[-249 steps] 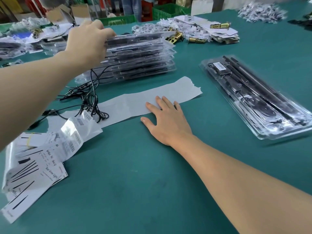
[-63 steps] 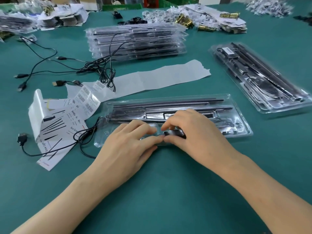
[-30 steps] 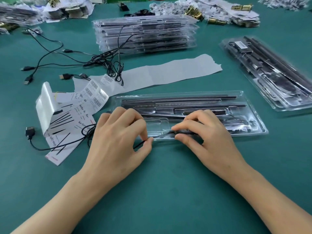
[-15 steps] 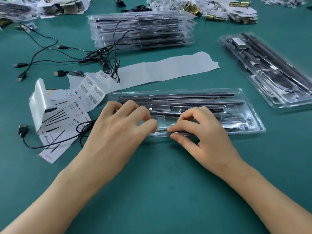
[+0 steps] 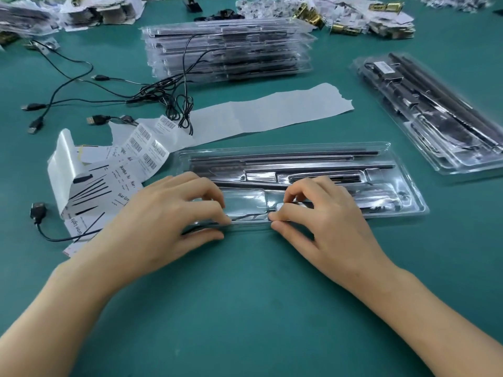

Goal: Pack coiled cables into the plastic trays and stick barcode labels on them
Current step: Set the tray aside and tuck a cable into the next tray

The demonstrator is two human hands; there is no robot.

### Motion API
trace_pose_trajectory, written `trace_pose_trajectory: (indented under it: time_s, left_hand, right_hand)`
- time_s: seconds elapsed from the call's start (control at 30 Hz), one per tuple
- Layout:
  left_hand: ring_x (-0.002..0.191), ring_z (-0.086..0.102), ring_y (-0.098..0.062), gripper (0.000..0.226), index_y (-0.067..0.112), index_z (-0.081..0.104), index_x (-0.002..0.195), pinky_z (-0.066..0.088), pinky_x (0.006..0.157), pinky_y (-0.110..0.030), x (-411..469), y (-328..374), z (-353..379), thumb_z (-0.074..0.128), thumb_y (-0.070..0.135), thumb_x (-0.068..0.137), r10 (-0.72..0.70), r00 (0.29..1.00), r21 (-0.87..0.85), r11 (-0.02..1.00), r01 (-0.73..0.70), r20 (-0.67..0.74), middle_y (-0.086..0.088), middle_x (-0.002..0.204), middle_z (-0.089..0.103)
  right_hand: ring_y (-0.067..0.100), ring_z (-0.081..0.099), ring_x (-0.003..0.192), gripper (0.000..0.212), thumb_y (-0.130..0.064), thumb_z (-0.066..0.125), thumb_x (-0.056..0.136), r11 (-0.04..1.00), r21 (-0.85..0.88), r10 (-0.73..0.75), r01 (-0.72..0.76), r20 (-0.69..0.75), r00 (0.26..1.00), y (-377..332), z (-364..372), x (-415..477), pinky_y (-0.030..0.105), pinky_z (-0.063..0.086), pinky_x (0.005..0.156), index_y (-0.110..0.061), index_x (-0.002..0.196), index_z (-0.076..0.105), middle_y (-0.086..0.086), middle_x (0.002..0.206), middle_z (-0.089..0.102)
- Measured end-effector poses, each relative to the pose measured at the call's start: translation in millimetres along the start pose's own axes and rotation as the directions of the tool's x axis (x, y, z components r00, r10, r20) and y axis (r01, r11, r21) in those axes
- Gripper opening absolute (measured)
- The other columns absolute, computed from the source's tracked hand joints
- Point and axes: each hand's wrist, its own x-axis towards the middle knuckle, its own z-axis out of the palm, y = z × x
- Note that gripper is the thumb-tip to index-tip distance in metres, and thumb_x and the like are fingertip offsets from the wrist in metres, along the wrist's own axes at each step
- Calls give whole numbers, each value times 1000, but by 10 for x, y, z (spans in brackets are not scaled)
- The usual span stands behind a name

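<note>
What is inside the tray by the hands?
Long black rods lie in the far slots of the clear tray; a black cable crosses its near pocket. The left hand and right hand pinch it, covering whatever lies beneath them.

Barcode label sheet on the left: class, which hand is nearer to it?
Left. The left hand sits just beside the label sheet; the right hand is farther right, over the tray.

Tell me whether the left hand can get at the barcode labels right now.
Probably yes. The labels lie just beyond the left hand, beside the tray, uncovered. But that hand seems to pinch the cable and would need to let go.
</note>
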Motion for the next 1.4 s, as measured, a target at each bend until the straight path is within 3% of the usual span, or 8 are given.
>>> trace_pose_trajectory:
  time_s: [0.27, 0.67, 0.8, 0.93, 1.03, 1.13, 1.23, 1.4]
  left_hand:
    - [100, 62, -12, 4, 31, 73, 97, 43, 76, -18, -6, 29, 96, 70, 33, 98, 12, 998, -15, 1000, -13, -59, 18, 109, 66]
    - [82, 66, -24, 15, 25, 78, 103, 54, 55, -36, 10, 120, 160, 68, 18, 95, 125, 984, 148, 983, -106, -125, 6, 96, 71]
    - [81, 66, -23, 15, 23, 78, 99, 54, 56, -36, 25, 193, 181, 75, 12, 90, 97, 982, 149, 986, -73, -159, 4, 93, 71]
    - [78, 63, -23, 13, 24, 78, 99, 53, 57, -35, 55, 197, 166, 76, 14, 91, 103, 984, 127, 988, -85, -145, 6, 91, 70]
    - [75, 59, -23, 9, 23, 78, 98, 53, 58, -38, 62, 176, 130, 69, 21, 98, 112, 982, 104, 990, -97, -152, 5, 88, 68]
    - [77, 61, -23, 16, 24, 79, 99, 55, 63, -39, 52, 169, 100, 63, 26, 102, 109, 985, 76, 992, -100, -135, 6, 90, 70]
    - [88, 67, -21, 11, 26, 80, 100, 57, 72, -36, 29, 134, 28, 69, 24, 99, 106, 991, 26, 994, -105, -78, 11, 98, 74]
    - [87, 62, 1, 23, 36, 74, 93, 46, 74, -15, -73, -135, -257, 64, 56, 90, -257, 962, -189, 953, 236, -90, 22, 86, 70]
  right_hand:
    - [28, 61, 107, 13, -23, 71, 98, 989, -90, -125, 118, -67, 990, -16, 21, 0, 43, 48, 87, -13, 90, 75, 2, 113, 69]
    - [24, 71, 86, 2, -16, 79, 91, 968, -202, -156, 147, -28, 987, -74, -72, 25, 39, 58, 79, -15, 89, 79, -3, 97, 76]
    - [19, 69, 90, 8, -26, 73, 93, 986, -139, -91, 94, 25, 996, -92, -137, 22, 37, 58, 75, -20, 92, 78, -8, 97, 75]
    - [9, 59, 83, 20, -45, 55, 98, 988, -13, 156, -156, -31, 987, -210, -102, 222, 35, 52, 69, -31, 90, 65, -17, 82, 64]
    - [17, 53, 119, 23, -33, 51, 103, 982, 65, 179, -175, -55, 982, -303, 91, 460, 39, 45, 99, -21, 115, 68, -5, 119, 64]
    - [21, 15, 156, 49, -37, 29, 110, 967, -56, 254, -248, 161, 954, -349, 295, 602, 42, 19, 124, -27, 156, 39, 3, 165, 30]
    - [22, -5, 159, 63, -50, 2, 103, 942, -286, 258, -176, 280, 925, -326, 424, 599, 48, 6, 127, -36, 164, 7, 4, 173, 2]
    - [22, -5, 159, 63, -52, 1, 103, 933, -306, 277, -190, 274, 921, -336, 438, 588, 51, 5, 127, -37, 164, 6, 3, 173, 2]
